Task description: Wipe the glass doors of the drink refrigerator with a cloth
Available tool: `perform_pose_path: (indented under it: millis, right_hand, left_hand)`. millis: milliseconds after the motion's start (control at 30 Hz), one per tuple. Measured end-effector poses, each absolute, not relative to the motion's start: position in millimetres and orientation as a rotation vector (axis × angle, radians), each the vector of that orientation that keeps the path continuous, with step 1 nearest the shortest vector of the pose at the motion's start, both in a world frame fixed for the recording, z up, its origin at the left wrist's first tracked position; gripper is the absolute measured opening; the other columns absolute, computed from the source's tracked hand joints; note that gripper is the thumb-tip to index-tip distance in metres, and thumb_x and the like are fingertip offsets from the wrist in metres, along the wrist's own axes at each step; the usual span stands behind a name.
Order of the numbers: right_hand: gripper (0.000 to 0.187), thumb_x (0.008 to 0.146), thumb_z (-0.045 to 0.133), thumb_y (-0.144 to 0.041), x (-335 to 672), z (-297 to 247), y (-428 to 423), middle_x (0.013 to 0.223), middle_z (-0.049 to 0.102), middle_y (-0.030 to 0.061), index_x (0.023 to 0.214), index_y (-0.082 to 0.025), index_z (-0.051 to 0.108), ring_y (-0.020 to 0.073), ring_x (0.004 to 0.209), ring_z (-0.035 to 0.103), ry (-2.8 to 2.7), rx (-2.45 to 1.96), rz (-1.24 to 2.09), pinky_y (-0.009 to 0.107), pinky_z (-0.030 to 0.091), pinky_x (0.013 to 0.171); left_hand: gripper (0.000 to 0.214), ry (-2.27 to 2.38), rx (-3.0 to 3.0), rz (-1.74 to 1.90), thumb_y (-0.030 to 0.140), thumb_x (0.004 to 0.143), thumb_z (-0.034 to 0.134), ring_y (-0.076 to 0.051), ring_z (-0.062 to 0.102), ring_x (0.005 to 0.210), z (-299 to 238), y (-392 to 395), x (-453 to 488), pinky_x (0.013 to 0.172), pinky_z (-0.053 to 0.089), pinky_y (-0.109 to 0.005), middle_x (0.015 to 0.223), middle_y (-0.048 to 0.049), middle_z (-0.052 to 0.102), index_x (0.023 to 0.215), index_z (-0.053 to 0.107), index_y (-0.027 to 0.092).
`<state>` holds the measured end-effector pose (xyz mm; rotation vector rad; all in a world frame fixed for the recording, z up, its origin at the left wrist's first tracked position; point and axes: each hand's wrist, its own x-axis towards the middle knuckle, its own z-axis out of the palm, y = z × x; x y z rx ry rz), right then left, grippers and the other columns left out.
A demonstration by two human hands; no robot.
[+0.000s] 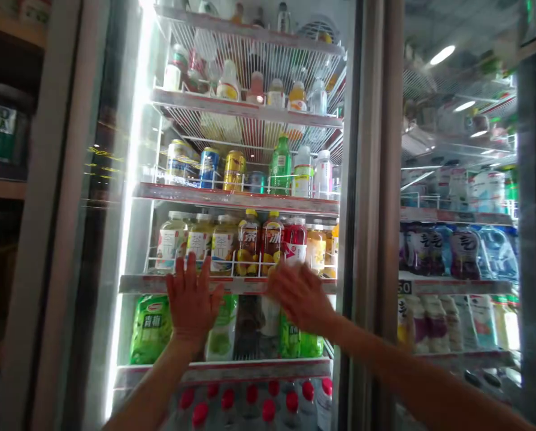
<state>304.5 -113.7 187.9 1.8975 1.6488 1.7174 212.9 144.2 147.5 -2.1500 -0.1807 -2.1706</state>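
My left hand (192,302) is raised with fingers spread, holding nothing, in front of the fridge's lower shelves. Behind its fingertips stand tea bottles (223,242) with white labels. A large green bottle (150,329) shows left of it, and another green bottle (223,329) right of it. My right hand (301,296) is stretched out flat, blurred by motion, with nothing visible in it. Near its fingers are a dark yellow-capped tea bottle (272,239) and a red drink bottle (295,239). Green bottles (290,335) stand partly hidden below it. Whether either hand touches the shelf edge, I cannot tell.
Cans (234,170) and a green bottle (281,164) stand on the shelf above. Several red-capped bottles (228,401) fill the bottom. A metal door frame (375,179) divides this fridge from glass-fronted shelves of drinks (465,251) at right. Dark shelves (2,188) stand at left.
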Motion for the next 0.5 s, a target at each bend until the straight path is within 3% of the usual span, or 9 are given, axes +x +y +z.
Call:
perform_pose_path:
  millis: [100, 167, 233, 367, 433, 500]
  right_hand:
    - [0.056, 0.092, 0.036, -0.032, 319, 276, -99, 0.151, 0.03, 0.0087, 0.146, -0.022, 0.025, 0.029, 0.143, 0.017, 1.146, 2.242, 2.27, 0.063, 0.016, 0.111]
    - [0.056, 0.092, 0.036, -0.032, 316, 298, -83, 0.151, 0.029, 0.0105, 0.146, -0.02, 0.024, 0.0314, 0.142, 0.018, 1.028, 2.29, 2.377, 0.065, 0.019, 0.109]
    - [0.057, 0.091, 0.037, -0.029, 305, 276, -73, 0.15, 0.032, 0.0076, 0.146, -0.022, 0.025, 0.0287, 0.142, 0.019, 1.24, 2.148, 2.208, 0.062, 0.017, 0.112]
    - [0.061, 0.088, 0.042, -0.023, 290, 217, -76, 0.148, 0.036, -0.008, 0.144, -0.038, 0.023, 0.0161, 0.141, 0.024, 1.69, 1.73, 1.724, 0.049, 0.015, 0.119]
    - [0.059, 0.089, 0.041, -0.025, 295, 239, -82, 0.148, 0.035, -0.0057, 0.144, -0.036, 0.023, 0.0193, 0.141, 0.023, 1.652, 1.783, 1.759, 0.054, 0.011, 0.118]
    - [0.058, 0.09, 0.041, -0.029, 303, 286, -84, 0.151, 0.031, 0.0034, 0.145, -0.027, 0.025, 0.0275, 0.142, 0.019, 1.428, 2.015, 1.957, 0.063, 0.007, 0.114]
  left_hand:
    - [0.066, -0.153, -2.126, -2.19, 0.039, 0.09, 0.044, -0.029, 0.01, 0.144, 147, 143, 214, 0.115, 0.01, -0.053, 0.155, -0.0092, 0.015, 0.147, 0.016, 0.026]
    - [0.066, -0.152, -2.11, -2.198, 0.038, 0.089, 0.045, -0.029, 0.011, 0.144, 147, 143, 214, 0.115, 0.011, -0.052, 0.155, -0.0091, 0.015, 0.148, 0.016, 0.026]
    - [0.066, -0.161, -2.096, -2.194, 0.037, 0.089, 0.045, -0.028, 0.011, 0.143, 147, 144, 214, 0.115, 0.011, -0.051, 0.155, -0.0095, 0.016, 0.148, 0.016, 0.025]
    - [0.065, -0.111, -2.093, -2.118, 0.037, 0.09, 0.045, -0.027, 0.011, 0.144, 144, 154, 208, 0.115, 0.013, -0.048, 0.153, -0.011, 0.02, 0.147, 0.018, 0.023]
    - [0.065, -0.049, -2.092, -2.065, 0.038, 0.09, 0.044, -0.026, 0.012, 0.143, 142, 160, 205, 0.115, 0.014, -0.046, 0.153, -0.011, 0.021, 0.147, 0.017, 0.023]
    - [0.065, -0.019, -2.097, -2.043, 0.038, 0.09, 0.043, -0.025, 0.013, 0.143, 140, 164, 202, 0.115, 0.014, -0.045, 0.153, -0.0109, 0.021, 0.148, 0.017, 0.023]
